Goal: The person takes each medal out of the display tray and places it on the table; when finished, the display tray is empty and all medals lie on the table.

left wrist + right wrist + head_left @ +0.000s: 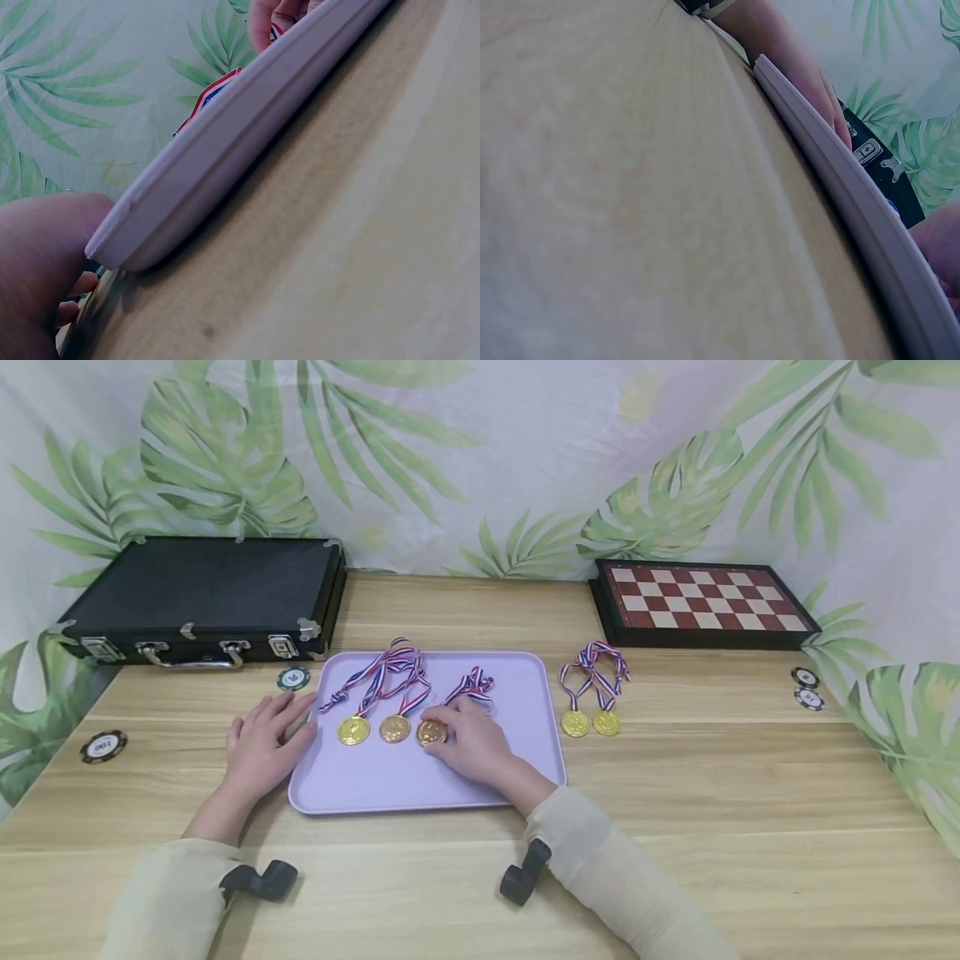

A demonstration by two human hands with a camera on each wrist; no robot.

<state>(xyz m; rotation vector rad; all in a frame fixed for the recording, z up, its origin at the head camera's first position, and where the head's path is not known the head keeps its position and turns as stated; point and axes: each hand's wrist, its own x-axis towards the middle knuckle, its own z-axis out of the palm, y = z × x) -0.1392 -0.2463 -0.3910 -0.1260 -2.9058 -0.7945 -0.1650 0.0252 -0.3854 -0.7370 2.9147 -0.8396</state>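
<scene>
In the head view my right hand is over the lavender tray, thumb and forefinger pinching the edges of a bronze medal. Its striped ribbon is bunched behind it, partly hidden by the hand. To its left on the tray lie another bronze medal and a gold medal, ribbons spread toward the back. My left hand rests at the tray's left edge with fingers extended. In the left wrist view, part of the left hand touches the tray's rim.
Two gold medals with ribbons lie right of the tray. A black case stands back left, a chessboard back right. Poker chips lie about: a black one, a green one, and a pair far right.
</scene>
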